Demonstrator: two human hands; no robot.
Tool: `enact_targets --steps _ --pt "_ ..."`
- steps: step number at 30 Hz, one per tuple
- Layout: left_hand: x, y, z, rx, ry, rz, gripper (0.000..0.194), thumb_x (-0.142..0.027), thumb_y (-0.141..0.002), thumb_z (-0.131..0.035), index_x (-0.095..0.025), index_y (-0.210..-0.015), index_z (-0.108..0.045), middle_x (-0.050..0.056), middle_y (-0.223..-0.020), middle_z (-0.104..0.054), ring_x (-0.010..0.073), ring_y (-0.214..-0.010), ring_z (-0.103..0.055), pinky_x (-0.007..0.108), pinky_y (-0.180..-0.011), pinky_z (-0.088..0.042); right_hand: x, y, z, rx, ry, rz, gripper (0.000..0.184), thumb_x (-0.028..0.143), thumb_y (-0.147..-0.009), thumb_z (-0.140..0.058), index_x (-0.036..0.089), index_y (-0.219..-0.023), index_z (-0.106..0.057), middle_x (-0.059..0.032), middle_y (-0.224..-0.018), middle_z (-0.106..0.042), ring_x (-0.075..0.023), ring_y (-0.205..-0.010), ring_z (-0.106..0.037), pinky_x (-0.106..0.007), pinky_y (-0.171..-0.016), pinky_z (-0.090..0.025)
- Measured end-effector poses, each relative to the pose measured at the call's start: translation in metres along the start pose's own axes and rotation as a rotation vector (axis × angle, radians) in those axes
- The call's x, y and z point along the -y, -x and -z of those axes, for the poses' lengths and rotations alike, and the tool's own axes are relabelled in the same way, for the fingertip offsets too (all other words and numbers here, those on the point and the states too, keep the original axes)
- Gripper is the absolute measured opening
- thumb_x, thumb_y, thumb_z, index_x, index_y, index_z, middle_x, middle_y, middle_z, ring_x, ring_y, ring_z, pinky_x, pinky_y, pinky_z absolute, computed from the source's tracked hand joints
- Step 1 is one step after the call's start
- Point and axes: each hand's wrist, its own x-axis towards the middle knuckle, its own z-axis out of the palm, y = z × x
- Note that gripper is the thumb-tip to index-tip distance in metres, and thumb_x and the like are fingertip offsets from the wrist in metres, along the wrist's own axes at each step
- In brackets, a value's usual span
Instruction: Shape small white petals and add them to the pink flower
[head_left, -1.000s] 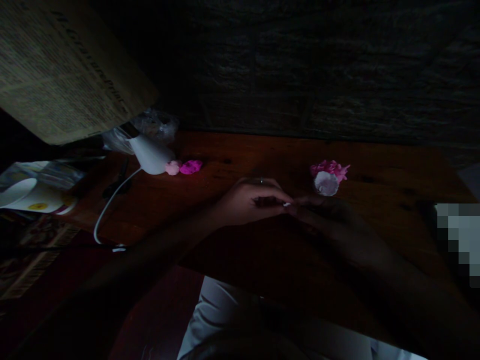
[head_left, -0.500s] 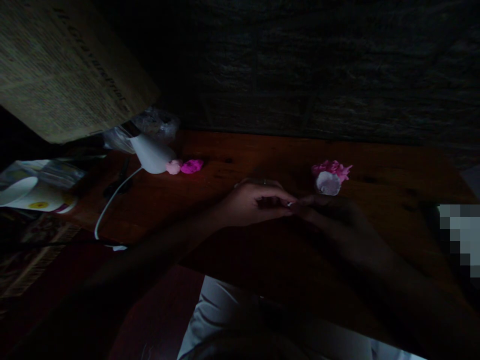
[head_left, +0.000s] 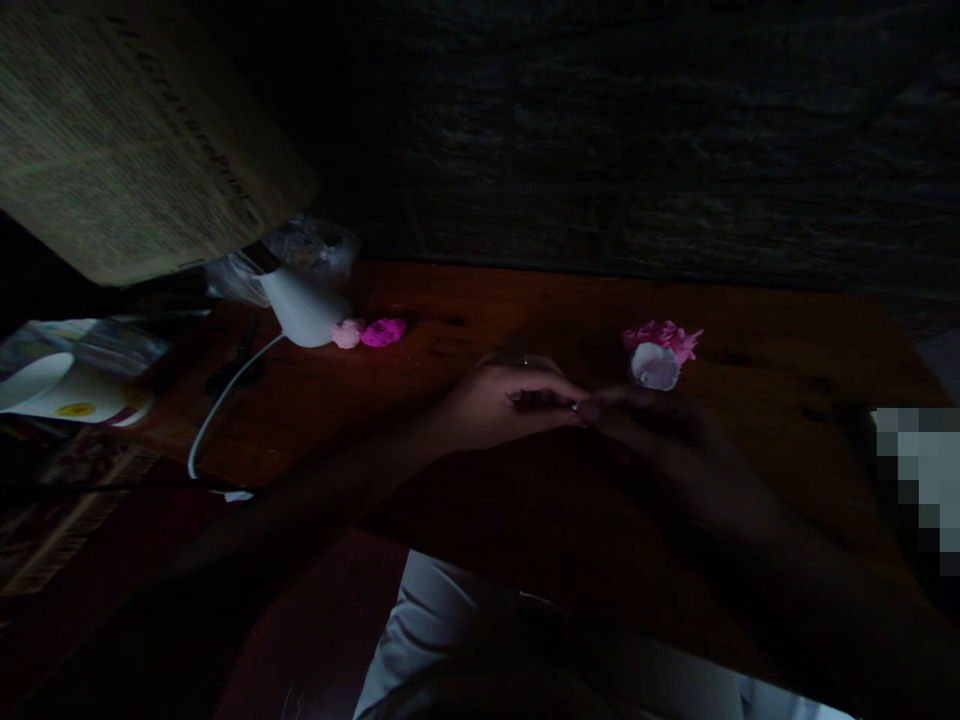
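Over the wooden table, my left hand (head_left: 510, 400) and my right hand (head_left: 667, 435) meet at their fingertips. Both are closed in a pinch around a tiny whitish piece (head_left: 576, 406), too small and dark to name. A ring shows on a finger of my left hand. Just beyond my right hand lies a ruffled pink clump (head_left: 679, 340), like petals, with a pale round cup-shaped piece (head_left: 655, 367) against its near side. Farther left, a light pink lump (head_left: 347, 334) and a bright magenta lump (head_left: 384, 333), both soft-looking like clay, sit side by side.
A white lamp base (head_left: 304, 310) with a newsprint-patterned shade (head_left: 150, 140) stands at the left, its white cable (head_left: 217, 410) running over the table edge. Clear plastic wrapping (head_left: 322, 250) lies behind it. A paper cup (head_left: 75, 392) rests on its side at far left. A dark wall (head_left: 600, 130) rises behind.
Almost nothing differs. My fingertips have shifted very slightly to the left and less of the whitish piece shows between them; the things on the table have stayed put.
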Motion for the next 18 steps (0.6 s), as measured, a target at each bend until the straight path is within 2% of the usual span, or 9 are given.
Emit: enact_targets --steps 8,18 --pt "-0.0070 0.0022 -0.0026 0.031 -0.016 0.114 0.023 -0.022 -0.086 -0.076 -0.017 -0.108 -0.076 0.005 -0.091 -0.077 0.0094 -0.074 -0.067 0.018 -0.065 -0.050 0.0024 0.0023 0.0012 0.025 0.062 0.034 0.033 0.053 -0.081 -0.078 0.023 -0.092 -0.080 0.0001 -0.068 -0.062 -0.0129 -0.061 -0.050 -0.025 -0.055 -0.037" --pt "-0.0051 -0.0039 -0.0003 -0.039 0.089 0.079 0.010 -0.019 -0.086 -0.076 -0.015 -0.095 -0.078 0.008 -0.094 -0.079 0.0126 -0.084 -0.073 0.020 -0.072 -0.054 0.0002 -0.0002 0.0030 -0.016 0.046 0.029 0.035 0.055 -0.078 -0.080 0.024 -0.094 -0.082 -0.0013 -0.074 -0.068 -0.0121 -0.061 -0.052 -0.024 -0.055 -0.040"
